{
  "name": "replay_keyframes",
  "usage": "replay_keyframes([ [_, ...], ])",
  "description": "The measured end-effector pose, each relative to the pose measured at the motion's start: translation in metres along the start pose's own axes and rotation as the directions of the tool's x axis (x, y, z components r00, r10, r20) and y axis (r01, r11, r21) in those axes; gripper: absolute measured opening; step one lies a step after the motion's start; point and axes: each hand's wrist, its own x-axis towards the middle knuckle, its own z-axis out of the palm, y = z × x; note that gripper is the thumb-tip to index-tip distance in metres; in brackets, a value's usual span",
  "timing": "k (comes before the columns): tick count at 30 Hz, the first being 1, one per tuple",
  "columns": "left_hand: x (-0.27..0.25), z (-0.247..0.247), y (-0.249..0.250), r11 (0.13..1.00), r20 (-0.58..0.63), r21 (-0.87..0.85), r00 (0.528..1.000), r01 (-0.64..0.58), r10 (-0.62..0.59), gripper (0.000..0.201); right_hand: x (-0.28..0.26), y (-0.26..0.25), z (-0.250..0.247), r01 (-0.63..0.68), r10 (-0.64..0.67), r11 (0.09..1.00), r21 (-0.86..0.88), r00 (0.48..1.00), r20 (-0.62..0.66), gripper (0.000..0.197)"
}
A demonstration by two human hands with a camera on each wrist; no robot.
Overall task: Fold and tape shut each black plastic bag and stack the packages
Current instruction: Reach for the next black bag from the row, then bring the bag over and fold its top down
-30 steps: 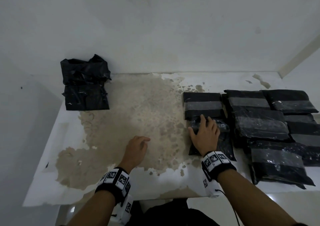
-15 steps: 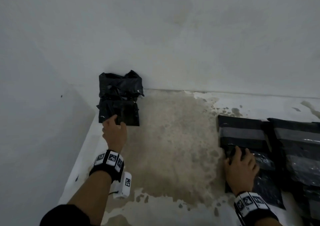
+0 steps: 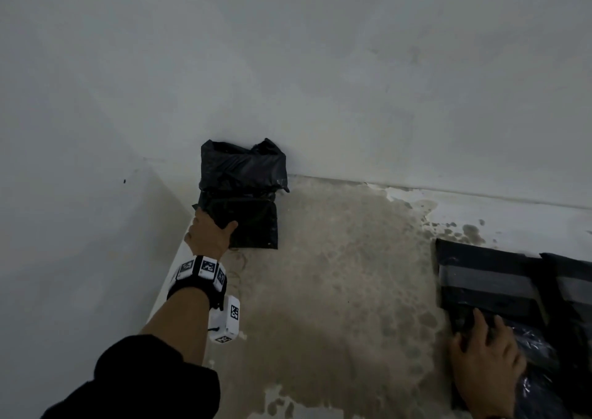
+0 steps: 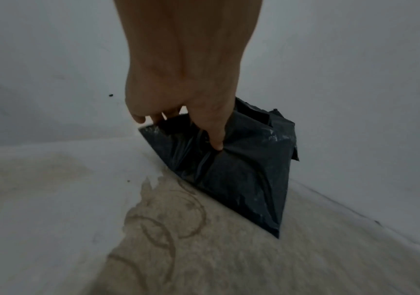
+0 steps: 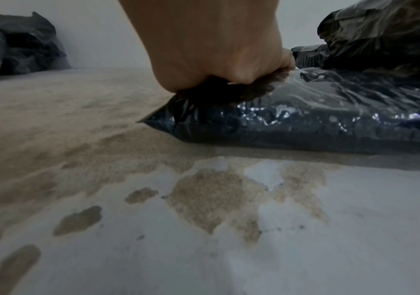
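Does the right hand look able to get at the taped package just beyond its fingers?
Probably yes: the taped package lies uncovered just beyond the right hand, which holds the glossy package next to it.

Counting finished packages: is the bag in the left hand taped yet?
Not taped: the black bag shows loose, crumpled plastic and no grey tape band; the left hand grips its near corner.
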Motion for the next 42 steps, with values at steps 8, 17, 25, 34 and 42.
replay_keyframes([
  [8,-0.063,-0.013,0.011,0.862,0.202,-0.504,0.962,-0.060,0.186,0.039,0.000,0.002,0.006,-0.008,0.008,1.000,0.005,0.999,-0.044,0.055],
  [17,-0.221,0.034,0.004,0.851,0.638,-0.506,0.725,0.142,0.259,0.031,0.005,-0.001,-0.005,-0.101,0.087,0.992,0.079,0.983,0.164,0.061],
  [25,-0.287,0.082,-0.023,0.911,0.505,-0.380,0.789,-0.160,0.349,0.078,0.012,0.007,-0.027,-0.118,0.029,0.959,0.258,0.946,0.324,0.073],
  [34,-0.324,0.102,-0.015,0.779,0.255,0.088,0.770,-0.621,0.585,0.082,-0.016,0.020,-0.062,0.047,-0.144,0.881,0.470,0.974,0.173,0.046],
  [42,-0.319,0.106,-0.022,0.703,0.415,0.139,0.685,-0.698,0.598,0.090,0.003,-0.049,-0.050,0.270,-0.614,0.691,0.671,0.710,0.346,0.033],
])
